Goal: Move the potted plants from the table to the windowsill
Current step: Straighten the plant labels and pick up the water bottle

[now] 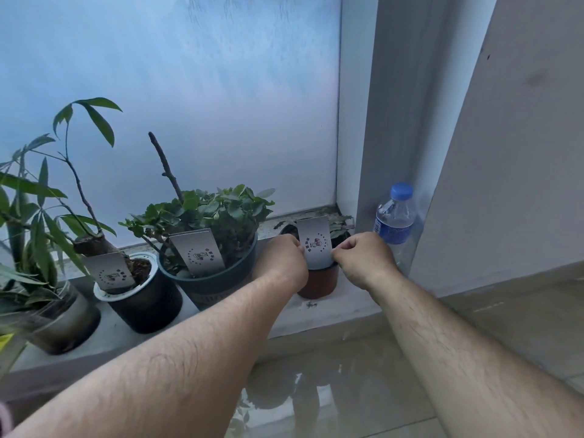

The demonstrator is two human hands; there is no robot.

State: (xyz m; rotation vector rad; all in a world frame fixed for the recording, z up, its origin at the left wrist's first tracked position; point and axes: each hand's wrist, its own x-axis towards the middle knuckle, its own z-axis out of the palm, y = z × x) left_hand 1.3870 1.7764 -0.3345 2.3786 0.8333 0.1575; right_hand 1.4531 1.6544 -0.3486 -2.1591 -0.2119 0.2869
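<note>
A small brown pot (pixel 319 282) with a low plant stands on the windowsill (pixel 344 306) near the right corner. A grey card (pixel 313 245) stands upright in it. My left hand (pixel 282 260) pinches the card's left edge and my right hand (pixel 363 259) pinches its right edge, both at the pot's rim. To the left stand a dark green pot (pixel 215 284) with a leafy plant and its own card (pixel 197 251), then a black pot (pixel 148 303) with a thick-stemmed plant and a card (pixel 109 271).
A glass jar (pixel 60 324) with a long-leaved plant sits at the sill's far left. A plastic water bottle (pixel 395 226) with a blue cap stands in the right corner against the window frame. Frosted glass (pixel 189 105) rises behind the pots. Glossy floor tiles (pixel 331 390) lie below the sill.
</note>
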